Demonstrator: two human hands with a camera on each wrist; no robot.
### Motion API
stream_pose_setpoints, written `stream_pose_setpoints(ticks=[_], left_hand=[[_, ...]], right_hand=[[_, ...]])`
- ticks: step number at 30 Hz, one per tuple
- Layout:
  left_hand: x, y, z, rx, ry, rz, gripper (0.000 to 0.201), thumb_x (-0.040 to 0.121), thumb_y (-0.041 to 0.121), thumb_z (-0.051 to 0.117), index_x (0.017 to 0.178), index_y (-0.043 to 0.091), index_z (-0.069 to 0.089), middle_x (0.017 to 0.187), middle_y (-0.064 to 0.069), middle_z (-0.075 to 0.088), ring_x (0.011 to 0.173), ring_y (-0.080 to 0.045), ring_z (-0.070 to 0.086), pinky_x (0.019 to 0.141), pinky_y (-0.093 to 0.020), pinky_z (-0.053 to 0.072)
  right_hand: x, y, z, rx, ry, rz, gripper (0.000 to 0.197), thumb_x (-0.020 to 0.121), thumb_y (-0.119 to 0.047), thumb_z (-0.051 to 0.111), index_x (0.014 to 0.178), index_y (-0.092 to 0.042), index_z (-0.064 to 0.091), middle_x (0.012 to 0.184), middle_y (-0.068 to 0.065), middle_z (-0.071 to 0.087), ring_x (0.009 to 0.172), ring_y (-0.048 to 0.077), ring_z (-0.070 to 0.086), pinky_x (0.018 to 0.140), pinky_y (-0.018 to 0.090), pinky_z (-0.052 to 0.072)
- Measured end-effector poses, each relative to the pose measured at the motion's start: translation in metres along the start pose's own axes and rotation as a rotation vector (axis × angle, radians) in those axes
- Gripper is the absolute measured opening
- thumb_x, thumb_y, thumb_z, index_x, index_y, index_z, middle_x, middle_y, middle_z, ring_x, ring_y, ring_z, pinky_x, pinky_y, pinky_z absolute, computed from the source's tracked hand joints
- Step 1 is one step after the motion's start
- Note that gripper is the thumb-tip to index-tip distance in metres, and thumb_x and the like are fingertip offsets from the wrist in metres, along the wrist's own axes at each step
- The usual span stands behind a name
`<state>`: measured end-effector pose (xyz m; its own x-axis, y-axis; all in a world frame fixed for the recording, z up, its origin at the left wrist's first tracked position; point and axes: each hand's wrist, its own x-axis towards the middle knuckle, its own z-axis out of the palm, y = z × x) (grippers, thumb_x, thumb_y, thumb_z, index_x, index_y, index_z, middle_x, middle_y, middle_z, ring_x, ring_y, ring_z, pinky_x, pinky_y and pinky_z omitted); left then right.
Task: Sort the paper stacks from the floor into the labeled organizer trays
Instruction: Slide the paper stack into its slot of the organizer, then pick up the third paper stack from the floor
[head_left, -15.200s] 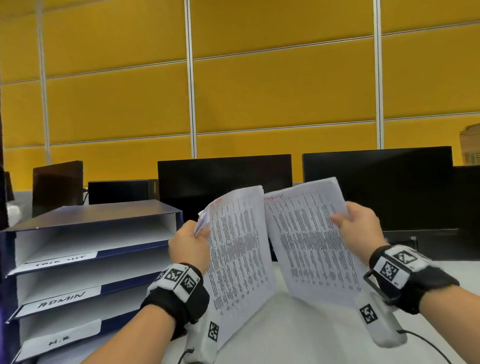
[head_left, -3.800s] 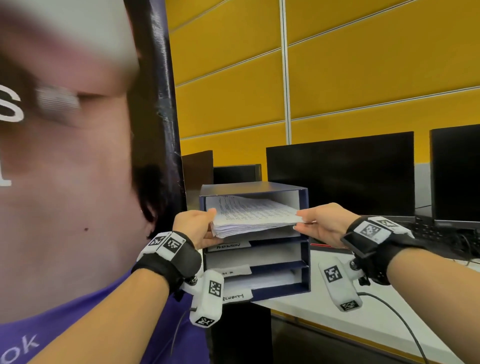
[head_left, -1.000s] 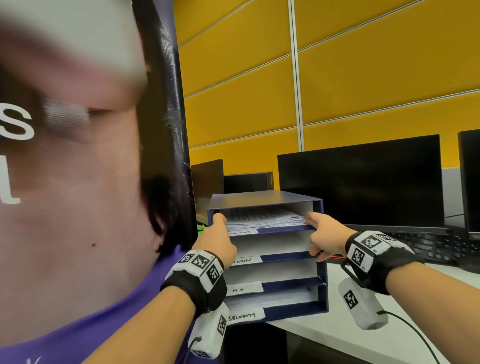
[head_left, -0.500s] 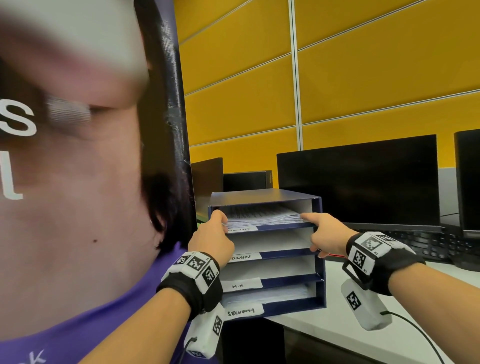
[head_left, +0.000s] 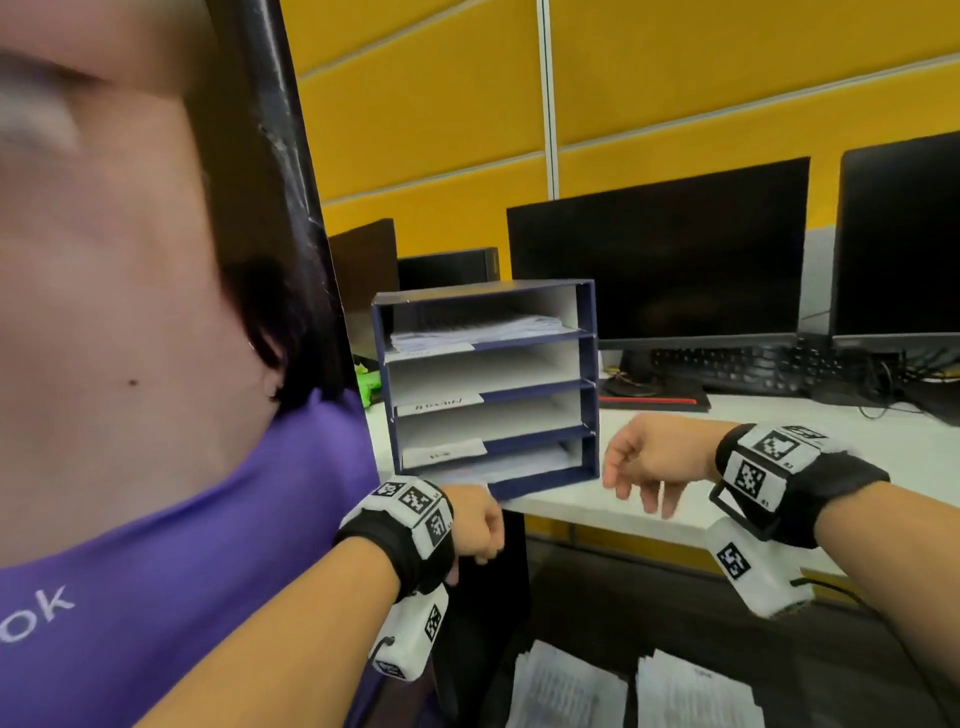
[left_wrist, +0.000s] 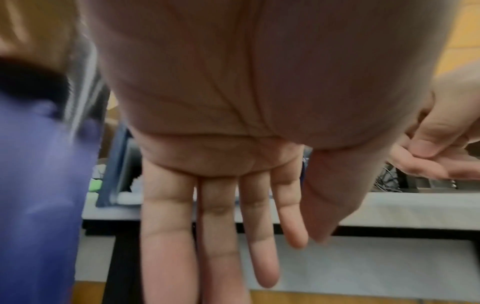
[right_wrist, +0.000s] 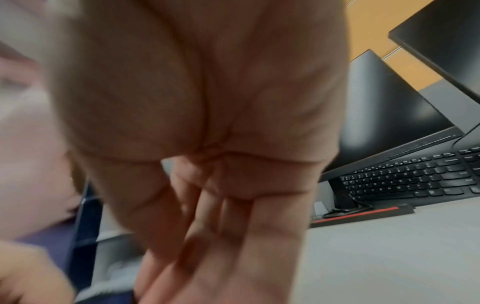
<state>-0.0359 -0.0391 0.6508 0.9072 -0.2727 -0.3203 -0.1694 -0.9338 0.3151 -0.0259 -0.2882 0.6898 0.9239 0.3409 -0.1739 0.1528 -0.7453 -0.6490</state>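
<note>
A dark blue organizer (head_left: 587, 395) with several labeled trays stands on the corner of the white desk (head_left: 831, 447). A paper stack (head_left: 478, 328) lies in its top tray, and more paper (head_left: 519, 461) fills the bottom tray. Two paper stacks lie on the floor below, one (head_left: 566, 688) left of the other (head_left: 696, 693). My left hand (head_left: 480, 525) hangs in front of the organizer's lower left corner, holding nothing; the left wrist view shows its fingers (left_wrist: 215, 236) straight. My right hand (head_left: 644, 467) hovers to the organizer's right with relaxed fingers, empty.
Black monitors (head_left: 660, 254) and a black keyboard (head_left: 737, 364) stand behind the organizer. A person in a purple shirt (head_left: 156, 597) fills the left of the head view, very close. A dark post (head_left: 280, 171) rises beside them.
Both hands have let go of the top tray's paper stack and dropped back from the organizer. My view has tilted down, so the floor stacks show.
</note>
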Motion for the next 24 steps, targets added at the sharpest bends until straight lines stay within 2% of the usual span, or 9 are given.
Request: stream_pose_setpoints(ticks=[4, 9, 14, 17, 18, 19, 20, 21, 24], left_hand=[[0.031, 0.001, 0.044, 0.059, -0.018, 0.056, 0.018, 0.089, 0.014, 0.054, 0.104, 0.015, 0.064, 0.104, -0.008, 0.068, 0.066, -0.023, 0.069, 0.045, -0.02, 0.046], [0.085, -0.019, 0.11, 0.18, 0.027, 0.068, 0.02, 0.087, 0.012, 0.053, 0.099, 0.019, 0.066, 0.105, -0.005, 0.067, 0.087, -0.024, 0.065, 0.075, -0.033, 0.054], [0.148, -0.056, 0.179, 0.161, 0.051, 0.001, 0.024, 0.085, 0.013, 0.05, 0.105, 0.023, 0.058, 0.111, -0.006, 0.06, 0.093, -0.031, 0.062, 0.076, -0.034, 0.05], [0.189, -0.077, 0.224, 0.176, -0.022, -0.035, 0.028, 0.087, 0.015, 0.049, 0.114, 0.019, 0.057, 0.116, -0.009, 0.06, 0.098, -0.032, 0.062, 0.083, -0.038, 0.053], [0.201, -0.085, 0.237, 0.194, -0.055, -0.027, 0.031, 0.087, 0.017, 0.049, 0.117, 0.019, 0.055, 0.119, -0.008, 0.059, 0.1, -0.033, 0.062, 0.085, -0.041, 0.053], [0.21, -0.092, 0.247, 0.213, -0.087, -0.028, 0.034, 0.086, 0.018, 0.049, 0.12, 0.02, 0.054, 0.123, -0.008, 0.057, 0.103, -0.033, 0.061, 0.086, -0.044, 0.053], [0.221, -0.099, 0.26, 0.219, -0.1, -0.034, 0.037, 0.086, 0.018, 0.049, 0.123, 0.02, 0.053, 0.126, -0.007, 0.056, 0.106, -0.033, 0.059, 0.087, -0.044, 0.052], [0.23, -0.104, 0.272, 0.221, -0.101, -0.036, 0.037, 0.087, 0.016, 0.048, 0.124, 0.019, 0.052, 0.126, -0.008, 0.056, 0.107, -0.033, 0.059, 0.088, -0.043, 0.051], [0.251, -0.119, 0.312, 0.199, -0.083, -0.072, 0.038, 0.091, 0.011, 0.044, 0.128, 0.016, 0.05, 0.128, -0.01, 0.056, 0.111, -0.032, 0.058, 0.09, -0.039, 0.05]], right_hand=[[0.004, 0.031, 0.039, -0.181, -0.31, 0.205, 0.019, 0.088, -0.007, 0.056, 0.101, -0.016, 0.067, 0.09, 0.005, 0.072, 0.066, 0.019, 0.067, 0.064, 0.034, 0.059], [0.036, 0.086, 0.101, -0.253, -0.319, 0.281, 0.027, 0.088, -0.012, 0.051, 0.11, -0.023, 0.062, 0.107, 0.007, 0.067, 0.073, 0.015, 0.064, 0.072, 0.034, 0.059], [0.096, 0.159, 0.158, -0.214, -0.302, 0.381, 0.035, 0.089, -0.011, 0.045, 0.118, -0.027, 0.055, 0.11, 0.009, 0.063, 0.087, 0.02, 0.065, 0.067, 0.03, 0.056], [0.142, 0.21, 0.195, -0.144, -0.271, 0.479, 0.027, 0.089, -0.007, 0.045, 0.107, -0.024, 0.055, 0.084, 0.006, 0.061, 0.063, 0.015, 0.059, 0.055, 0.024, 0.049], [0.155, 0.224, 0.205, -0.152, -0.301, 0.462, 0.019, 0.09, -0.007, 0.046, 0.102, -0.018, 0.055, 0.067, 0.003, 0.05, 0.046, 0.011, 0.048, 0.044, 0.021, 0.043], [0.161, 0.233, 0.211, -0.145, -0.318, 0.477, 0.011, 0.092, -0.007, 0.046, 0.092, -0.012, 0.037, 0.059, 0.003, 0.034, 0.034, 0.01, 0.035, 0.035, 0.021, 0.034], [0.175, 0.25, 0.22, -0.106, -0.269, 0.493, 0.045, 0.094, -0.007, 0.044, 0.128, 0.018, 0.027, 0.059, 0.003, 0.024, 0.031, 0.01, 0.028, 0.032, 0.02, 0.029], [0.184, 0.263, 0.23, -0.106, -0.23, 0.542, 0.039, 0.096, -0.006, 0.043, 0.129, 0.015, 0.045, 0.061, 0.002, 0.025, 0.034, 0.008, 0.031, 0.034, 0.019, 0.03], [0.193, 0.301, 0.266, 0.01, -0.102, 0.563, 0.03, 0.094, -0.004, 0.044, 0.121, -0.01, 0.055, 0.074, 0.003, 0.046, 0.054, 0.015, 0.04, 0.047, 0.024, 0.035]])
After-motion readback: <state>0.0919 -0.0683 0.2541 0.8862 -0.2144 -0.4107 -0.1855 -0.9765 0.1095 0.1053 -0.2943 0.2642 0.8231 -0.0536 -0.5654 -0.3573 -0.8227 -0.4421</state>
